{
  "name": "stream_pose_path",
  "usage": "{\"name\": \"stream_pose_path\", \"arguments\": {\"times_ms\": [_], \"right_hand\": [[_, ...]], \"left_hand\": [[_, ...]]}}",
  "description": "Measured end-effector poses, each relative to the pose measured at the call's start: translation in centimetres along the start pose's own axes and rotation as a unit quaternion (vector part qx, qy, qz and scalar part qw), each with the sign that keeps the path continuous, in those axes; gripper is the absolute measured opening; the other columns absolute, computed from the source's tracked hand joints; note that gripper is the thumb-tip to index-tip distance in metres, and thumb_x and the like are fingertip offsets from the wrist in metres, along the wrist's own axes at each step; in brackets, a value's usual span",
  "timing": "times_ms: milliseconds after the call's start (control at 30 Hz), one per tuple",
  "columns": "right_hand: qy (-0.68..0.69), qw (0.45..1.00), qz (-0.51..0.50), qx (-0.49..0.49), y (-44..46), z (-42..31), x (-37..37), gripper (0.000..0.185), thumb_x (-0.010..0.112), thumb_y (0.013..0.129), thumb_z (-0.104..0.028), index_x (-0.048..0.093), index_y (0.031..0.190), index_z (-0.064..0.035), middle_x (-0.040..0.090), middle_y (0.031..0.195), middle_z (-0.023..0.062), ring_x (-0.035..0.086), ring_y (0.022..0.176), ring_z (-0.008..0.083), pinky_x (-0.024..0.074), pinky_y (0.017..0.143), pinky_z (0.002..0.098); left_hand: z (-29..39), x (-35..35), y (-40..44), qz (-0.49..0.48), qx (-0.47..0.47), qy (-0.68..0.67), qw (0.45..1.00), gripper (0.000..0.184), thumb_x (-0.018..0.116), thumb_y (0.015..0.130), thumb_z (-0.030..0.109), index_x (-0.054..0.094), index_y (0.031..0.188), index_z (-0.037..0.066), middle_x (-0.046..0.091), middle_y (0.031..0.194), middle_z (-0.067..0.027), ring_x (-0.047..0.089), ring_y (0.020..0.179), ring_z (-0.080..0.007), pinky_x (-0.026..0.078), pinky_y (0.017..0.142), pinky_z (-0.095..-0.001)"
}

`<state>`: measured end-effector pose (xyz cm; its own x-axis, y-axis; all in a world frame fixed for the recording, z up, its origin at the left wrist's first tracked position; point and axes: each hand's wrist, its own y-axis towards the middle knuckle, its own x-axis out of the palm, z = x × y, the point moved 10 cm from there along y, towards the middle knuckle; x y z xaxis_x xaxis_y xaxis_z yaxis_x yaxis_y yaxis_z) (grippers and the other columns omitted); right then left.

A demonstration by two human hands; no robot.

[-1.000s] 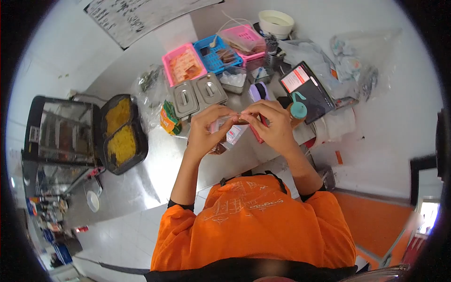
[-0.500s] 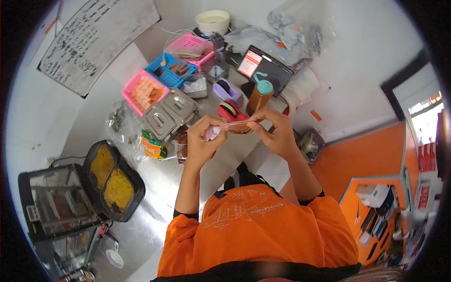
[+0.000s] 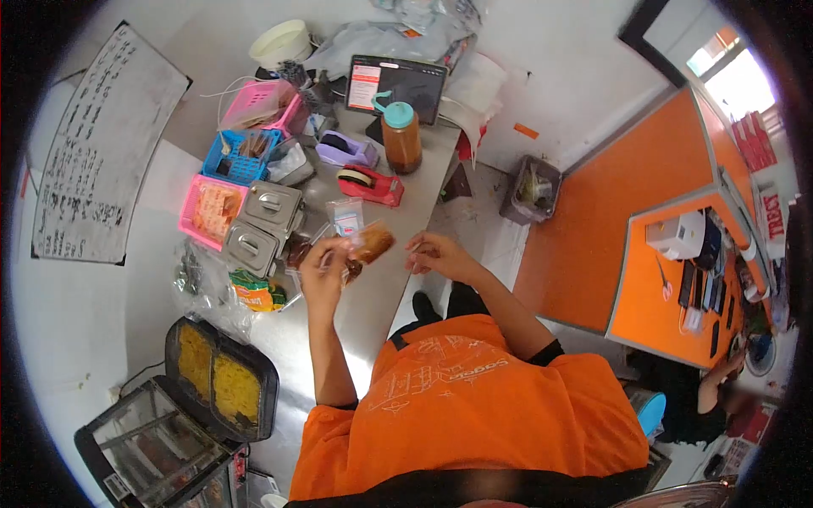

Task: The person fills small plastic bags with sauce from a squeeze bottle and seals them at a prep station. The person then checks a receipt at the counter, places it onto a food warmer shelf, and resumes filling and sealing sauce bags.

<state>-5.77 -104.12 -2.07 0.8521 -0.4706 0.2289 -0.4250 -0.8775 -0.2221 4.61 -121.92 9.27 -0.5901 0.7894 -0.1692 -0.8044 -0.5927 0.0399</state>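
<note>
My left hand (image 3: pixel 322 269) is closed on the top of a small clear plastic bag with brown contents (image 3: pixel 373 243), held tilted above the steel counter. To the right of the bag, my right hand (image 3: pixel 442 256) is apart from it, its fingers loosely bent and holding nothing I can see. Just behind the bag lies a clear packet with a blue and red print (image 3: pixel 345 217). Other dark brown packets sit partly hidden behind my left hand. A red tape dispenser (image 3: pixel 377 188) stands farther back, near a purple dispenser (image 3: pixel 347 151).
Lidded steel containers (image 3: pixel 275 206), a pink basket (image 3: pixel 212 212), a blue basket (image 3: pixel 241 158) and a green-orange packet (image 3: pixel 257 292) line the left. A brown bottle (image 3: pixel 401 144) stands before a tablet (image 3: pixel 396 87). At lower right is another person's arm (image 3: pixel 716 385).
The hands have separated: my right hand has let go of the bag and moved down and left. My left hand has lowered with the bag. The camera view has turned.
</note>
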Motion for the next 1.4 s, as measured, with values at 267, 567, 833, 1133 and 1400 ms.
{"name": "stream_pose_path", "arguments": {"times_ms": [267, 567, 833, 1133, 1400], "right_hand": [[-0.125, 0.991, 0.047, 0.023, -7.5, 5.5, -4.8, 0.027, 0.059, 0.093, -0.024, 0.058, 0.111, -0.0043, 0.065, 0.1, 0.0084, 0.063, 0.084, 0.0164, 0.0523, 0.074, 0.0317], [-0.082, 0.884, 0.445, -0.118, -24.0, -2.9, -14.8, 0.032, 0.059, 0.093, -0.03, 0.057, 0.111, -0.0033, 0.064, 0.094, 0.0083, 0.062, 0.08, 0.0163, 0.0506, 0.072, 0.0309], [0.047, 0.75, 0.61, -0.251, -43.8, -3.6, -18.4, 0.023, 0.067, 0.089, -0.019, 0.062, 0.104, -0.0025, 0.066, 0.092, 0.009, 0.063, 0.083, 0.0156, 0.0505, 0.073, 0.0314], [-0.211, 0.649, 0.724, -0.099, -52.2, -4.3, -18.8, 0.013, 0.06, 0.087, -0.006, 0.065, 0.096, 0.0021, 0.066, 0.09, 0.0203, 0.066, 0.082, 0.0353, 0.0519, 0.07, 0.0378], [-0.243, 0.621, 0.726, -0.168, -53.3, -4.2, -18.8, 0.019, 0.055, 0.091, -0.008, 0.063, 0.106, 0.0006, 0.065, 0.092, 0.021, 0.065, 0.083, 0.036, 0.0518, 0.072, 0.0395]], "left_hand": [[-7.4, -7.4, -0.7, 0.086, 0.146, 0.456, 0.874, 0.019, 0.059, 0.086, 0.009, 0.066, 0.098, -0.004, 0.067, 0.094, -0.0208, 0.065, 0.089, -0.0326, 0.05, 0.08, -0.0408], [-4.8, 28.2, 0.6, -0.254, 0.015, -0.266, 0.93, 0.033, 0.049, 0.089, 0.029, 0.056, 0.106, 0.002, 0.06, 0.1, -0.0108, 0.058, 0.101, -0.0238, 0.045, 0.09, -0.0369], [7.1, 53.0, -23.1, -0.566, -0.096, -0.312, 0.757, 0.038, 0.044, 0.096, 0.032, 0.049, 0.121, 0.004, 0.055, 0.12, -0.0118, 0.054, 0.111, -0.0226, 0.043, 0.097, -0.0351], [2.3, 59.2, -30.0, -0.559, -0.371, -0.405, 0.621, 0.042, 0.045, 0.099, 0.037, 0.049, 0.124, 0.003, 0.056, 0.125, -0.0101, 0.053, 0.116, -0.0209, 0.043, 0.101, -0.0377], [1.3, 61.3, -30.3, -0.532, -0.388, -0.493, 0.569, 0.034, 0.046, 0.098, 0.038, 0.058, 0.103, 0.007, 0.06, 0.11, -0.0069, 0.055, 0.11, -0.0209, 0.043, 0.1, -0.0392]]}}
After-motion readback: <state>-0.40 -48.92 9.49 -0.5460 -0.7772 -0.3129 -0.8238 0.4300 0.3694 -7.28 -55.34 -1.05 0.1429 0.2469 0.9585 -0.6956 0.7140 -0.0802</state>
